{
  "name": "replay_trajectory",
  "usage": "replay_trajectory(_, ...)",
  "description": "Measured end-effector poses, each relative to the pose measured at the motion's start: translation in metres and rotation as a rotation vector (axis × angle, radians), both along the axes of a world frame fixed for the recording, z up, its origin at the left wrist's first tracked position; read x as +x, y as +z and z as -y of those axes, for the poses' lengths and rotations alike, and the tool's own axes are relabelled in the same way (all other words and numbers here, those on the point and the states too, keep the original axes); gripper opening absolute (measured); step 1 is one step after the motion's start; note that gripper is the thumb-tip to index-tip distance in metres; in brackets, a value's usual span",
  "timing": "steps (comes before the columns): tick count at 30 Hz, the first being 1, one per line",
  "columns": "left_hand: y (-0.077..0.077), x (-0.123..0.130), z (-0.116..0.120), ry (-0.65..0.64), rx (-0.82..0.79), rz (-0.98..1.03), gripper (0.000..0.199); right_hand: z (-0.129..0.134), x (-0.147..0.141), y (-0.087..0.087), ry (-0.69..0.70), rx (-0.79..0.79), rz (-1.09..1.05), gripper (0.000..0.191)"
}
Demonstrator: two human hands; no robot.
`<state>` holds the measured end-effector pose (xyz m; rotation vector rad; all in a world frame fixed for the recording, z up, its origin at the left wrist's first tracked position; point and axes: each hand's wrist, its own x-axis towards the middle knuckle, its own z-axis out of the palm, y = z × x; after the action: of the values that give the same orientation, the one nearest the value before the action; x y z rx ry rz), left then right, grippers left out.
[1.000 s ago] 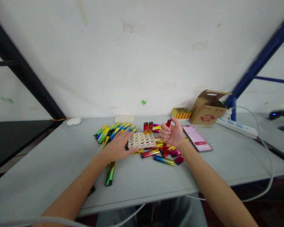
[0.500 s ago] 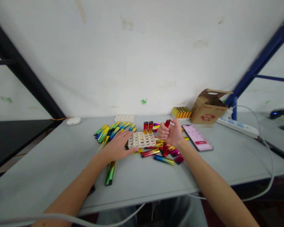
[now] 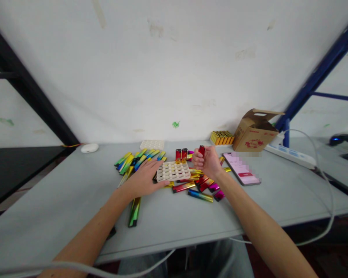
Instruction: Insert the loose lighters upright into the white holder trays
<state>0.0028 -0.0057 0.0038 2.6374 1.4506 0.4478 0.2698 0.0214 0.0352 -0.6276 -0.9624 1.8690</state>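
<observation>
Smooth grey desk (image 3: 168, 220), pale tray (image 3: 173, 171) with rows of holes, glossy loose tubes (image 3: 183, 187).
The left hand (image 3: 146, 175), spread, touches the tray's left side, covering its edge; the right hand (image 3: 208, 162) curls round a red tube (image 3: 202, 150), hiding most of it, just right of the tray. Two red-gold tubes (image 3: 178, 155) stand at the tray's far edge. Farther back: cardboard box (image 3: 251, 137); right, phone (image 3: 240, 168).

No text is readable, even on box (image 3: 266, 136) or phone (image 3: 237, 166).
</observation>
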Motion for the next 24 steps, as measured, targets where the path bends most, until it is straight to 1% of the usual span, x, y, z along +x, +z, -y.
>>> replay_trajectory(5, 0.0002, -0.0002, -0.0005, 0.004, -0.005, -0.007, 0.084, -0.0008, -0.0018, -0.0013, -0.001, -0.014, 0.021, 0.031)
replay_trajectory(9, 0.0003, -0.0002, -0.0001, 0.004, -0.002, -0.018, 0.084, -0.0009, -0.0029, -0.0032, 0.023, -0.033, 0.046, 0.034)
replay_trajectory(16, -0.0011, -0.0005, -0.0002, 0.016, 0.007, -0.019, 0.083, -0.0009, -0.0046, -0.0061, 0.041, -0.019, 0.058, 0.037)
replay_trajectory(20, -0.0010, -0.0005, -0.0001, -0.003, 0.015, -0.003, 0.082, -0.0015, -0.0043, -0.0079, 0.046, 0.001, 0.051, 0.035)
replay_trajectory(24, 0.0004, -0.0002, 0.0005, 0.009, 0.001, 0.008, 0.081, -0.0008, -0.0042, -0.0077, 0.046, 0.014, 0.051, 0.035)
